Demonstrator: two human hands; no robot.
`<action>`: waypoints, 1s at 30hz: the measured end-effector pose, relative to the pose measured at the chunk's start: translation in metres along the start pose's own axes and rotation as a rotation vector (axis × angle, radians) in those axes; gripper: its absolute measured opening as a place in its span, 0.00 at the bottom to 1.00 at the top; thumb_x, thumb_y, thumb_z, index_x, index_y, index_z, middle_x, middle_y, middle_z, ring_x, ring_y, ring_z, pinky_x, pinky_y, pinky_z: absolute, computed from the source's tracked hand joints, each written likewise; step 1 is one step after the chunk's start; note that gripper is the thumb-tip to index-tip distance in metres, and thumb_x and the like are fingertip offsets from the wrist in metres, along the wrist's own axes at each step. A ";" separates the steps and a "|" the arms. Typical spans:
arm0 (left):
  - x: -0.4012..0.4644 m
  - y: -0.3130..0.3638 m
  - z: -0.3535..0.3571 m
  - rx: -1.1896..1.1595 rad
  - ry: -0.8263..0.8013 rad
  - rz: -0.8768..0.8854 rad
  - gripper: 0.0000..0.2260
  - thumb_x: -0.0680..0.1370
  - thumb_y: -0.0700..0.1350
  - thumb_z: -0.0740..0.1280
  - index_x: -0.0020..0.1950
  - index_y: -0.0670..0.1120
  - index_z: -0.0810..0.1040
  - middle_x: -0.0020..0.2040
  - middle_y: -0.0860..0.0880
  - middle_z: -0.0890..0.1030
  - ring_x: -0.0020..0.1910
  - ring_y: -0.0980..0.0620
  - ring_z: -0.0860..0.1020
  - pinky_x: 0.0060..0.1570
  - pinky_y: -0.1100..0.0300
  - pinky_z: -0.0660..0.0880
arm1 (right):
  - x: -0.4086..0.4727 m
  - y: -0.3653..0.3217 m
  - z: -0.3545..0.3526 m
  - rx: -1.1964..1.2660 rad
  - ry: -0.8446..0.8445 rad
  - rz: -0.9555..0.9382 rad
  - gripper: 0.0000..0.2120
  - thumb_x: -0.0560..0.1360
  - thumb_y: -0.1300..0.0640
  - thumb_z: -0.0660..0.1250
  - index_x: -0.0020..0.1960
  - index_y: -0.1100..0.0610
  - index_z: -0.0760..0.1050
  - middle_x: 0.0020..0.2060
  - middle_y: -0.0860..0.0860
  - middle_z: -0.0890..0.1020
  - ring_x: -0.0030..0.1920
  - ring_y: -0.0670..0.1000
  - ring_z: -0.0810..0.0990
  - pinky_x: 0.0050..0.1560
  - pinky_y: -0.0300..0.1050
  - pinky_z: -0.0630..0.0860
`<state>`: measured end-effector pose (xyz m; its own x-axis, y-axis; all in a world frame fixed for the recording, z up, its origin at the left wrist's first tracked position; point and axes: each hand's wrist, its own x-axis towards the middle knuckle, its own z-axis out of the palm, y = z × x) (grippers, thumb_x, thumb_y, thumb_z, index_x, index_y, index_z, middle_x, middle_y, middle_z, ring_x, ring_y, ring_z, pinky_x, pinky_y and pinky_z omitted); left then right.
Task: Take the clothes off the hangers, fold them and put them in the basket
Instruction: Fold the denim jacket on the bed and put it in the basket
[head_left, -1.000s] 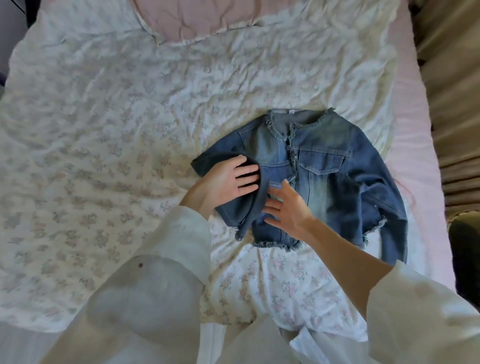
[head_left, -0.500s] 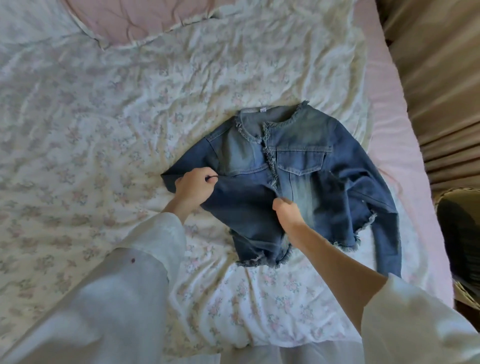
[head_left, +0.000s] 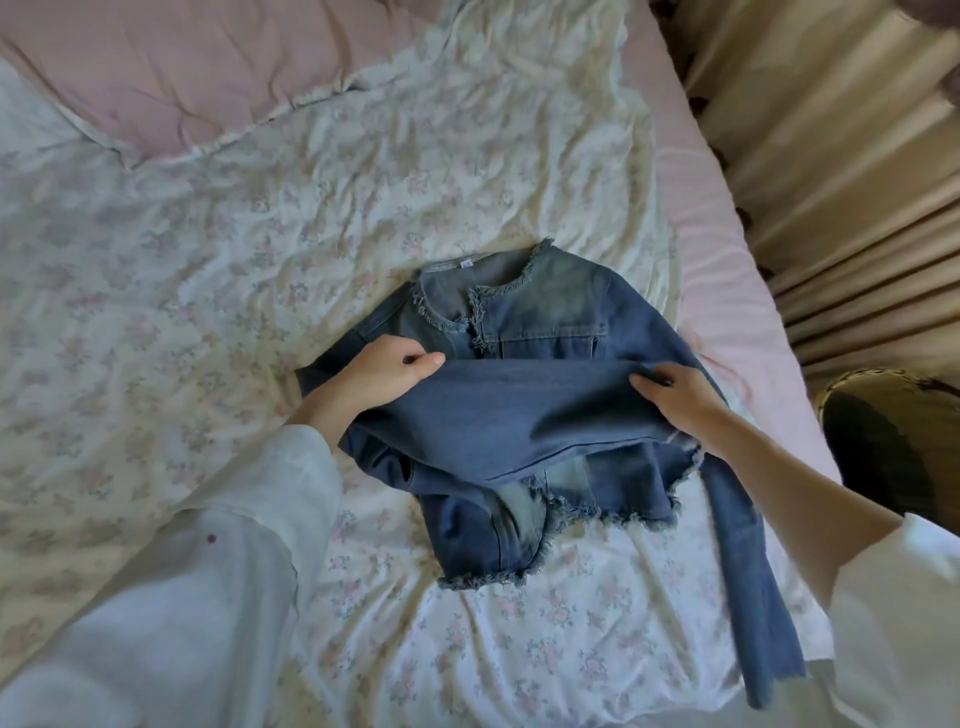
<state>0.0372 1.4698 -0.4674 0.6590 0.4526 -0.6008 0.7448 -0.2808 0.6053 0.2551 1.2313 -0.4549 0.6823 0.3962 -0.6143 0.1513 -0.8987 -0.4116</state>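
Denim jacket (head_left: 545, 415) lay front up on the floral bed (head_left: 208, 260), a sleeve drawn across its chest.
A wicker basket (head_left: 883, 441) stood right of the jacket, off the bed; the left hand (head_left: 387, 371) and right hand (head_left: 675, 392) each pinched that sleeve's upper edge.

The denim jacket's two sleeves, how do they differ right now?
The left sleeve is pulled flat across the denim jacket front, with the left hand and right hand gripping its upper edge. The right sleeve is unfolded, trailing loose down over the floral quilt, held by neither hand. Both are the same blue denim.
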 end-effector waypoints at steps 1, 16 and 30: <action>0.004 0.001 0.004 0.027 -0.021 -0.021 0.19 0.78 0.57 0.63 0.37 0.43 0.73 0.32 0.50 0.71 0.34 0.52 0.70 0.36 0.58 0.62 | 0.003 0.002 -0.004 0.023 0.084 -0.015 0.14 0.78 0.52 0.62 0.52 0.63 0.75 0.40 0.58 0.77 0.33 0.53 0.72 0.26 0.37 0.67; 0.041 0.043 0.047 0.150 0.557 -0.073 0.20 0.76 0.51 0.65 0.66 0.47 0.68 0.65 0.46 0.71 0.66 0.43 0.67 0.68 0.45 0.60 | 0.085 0.009 -0.037 0.190 0.358 -0.011 0.22 0.77 0.56 0.62 0.69 0.58 0.64 0.64 0.57 0.70 0.58 0.58 0.75 0.55 0.49 0.71; -0.076 -0.009 0.201 -0.231 0.570 -0.782 0.28 0.73 0.53 0.70 0.65 0.41 0.64 0.65 0.41 0.67 0.63 0.38 0.68 0.57 0.44 0.70 | -0.027 0.109 0.084 -0.238 0.001 -0.115 0.25 0.75 0.46 0.63 0.64 0.63 0.66 0.60 0.59 0.71 0.62 0.60 0.68 0.60 0.57 0.69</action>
<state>0.0012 1.2677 -0.5321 -0.2030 0.7959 -0.5705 0.8692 0.4147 0.2692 0.1929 1.1385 -0.5400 0.6514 0.4981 -0.5723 0.3917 -0.8668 -0.3085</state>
